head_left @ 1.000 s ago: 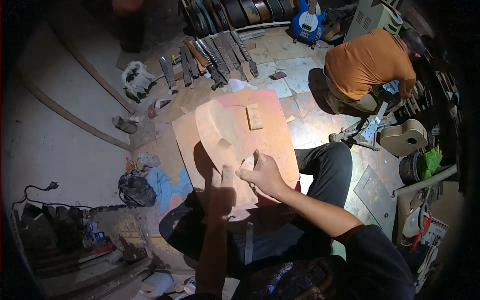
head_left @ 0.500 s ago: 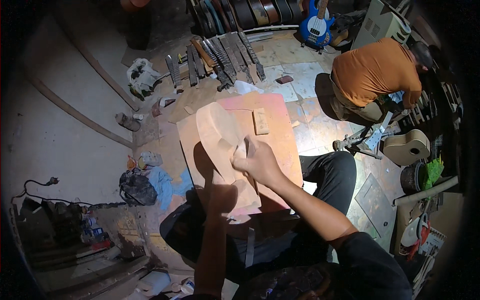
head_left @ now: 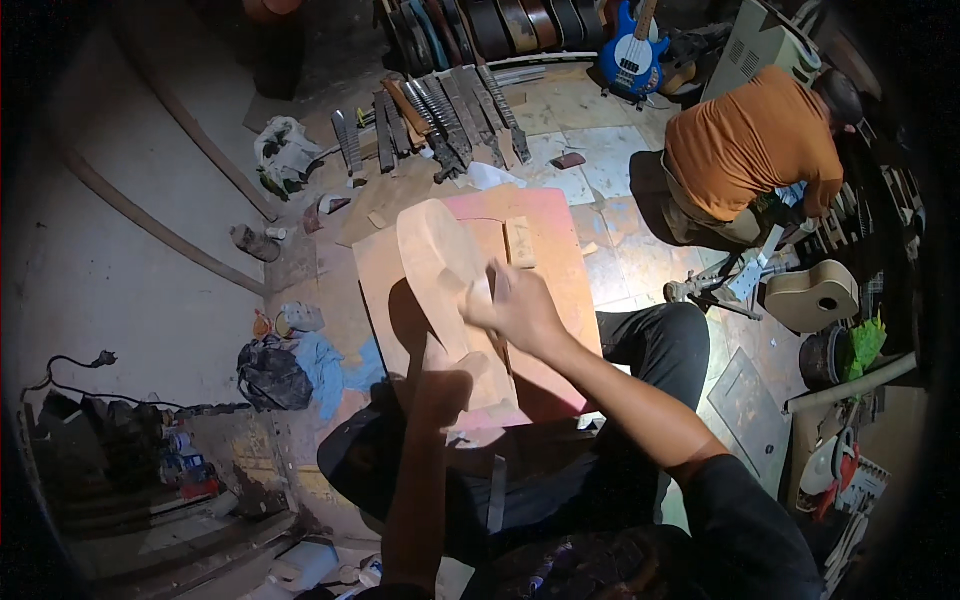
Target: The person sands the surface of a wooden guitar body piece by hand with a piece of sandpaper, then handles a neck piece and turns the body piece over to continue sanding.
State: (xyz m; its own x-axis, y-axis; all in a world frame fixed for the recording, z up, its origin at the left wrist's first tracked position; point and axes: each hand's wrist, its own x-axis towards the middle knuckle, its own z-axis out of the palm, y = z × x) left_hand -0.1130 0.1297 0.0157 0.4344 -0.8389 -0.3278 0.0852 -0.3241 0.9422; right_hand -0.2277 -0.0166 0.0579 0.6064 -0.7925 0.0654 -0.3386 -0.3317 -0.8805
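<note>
A bare pale wooden guitar body [head_left: 425, 245] stands on its edge, tilted, on a pinkish board [head_left: 560, 330] across my lap. My left hand [head_left: 447, 385] is closed around its near end, steadying it; some of its fingers lie in shadow. My right hand [head_left: 522, 308] presses a small pale pad [head_left: 480, 300], probably folded sandpaper, against the side of the body at its waist. Most of that pad is hidden by the fingers. Beyond my right hand, a small wooden block [head_left: 520, 242] lies on the board.
A person in an orange shirt [head_left: 750, 145] crouches at right, near an unfinished guitar [head_left: 812, 292]. Guitar necks [head_left: 440, 115] lie on the floor ahead, with a blue bass guitar [head_left: 633, 55] behind. Blue cloth [head_left: 320, 370] and a black bag [head_left: 272, 375] sit at left.
My right hand has shifted slightly along the guitar body, with its fingers lifted a little. The body has tipped slightly to the right. My left hand stays at its near end.
</note>
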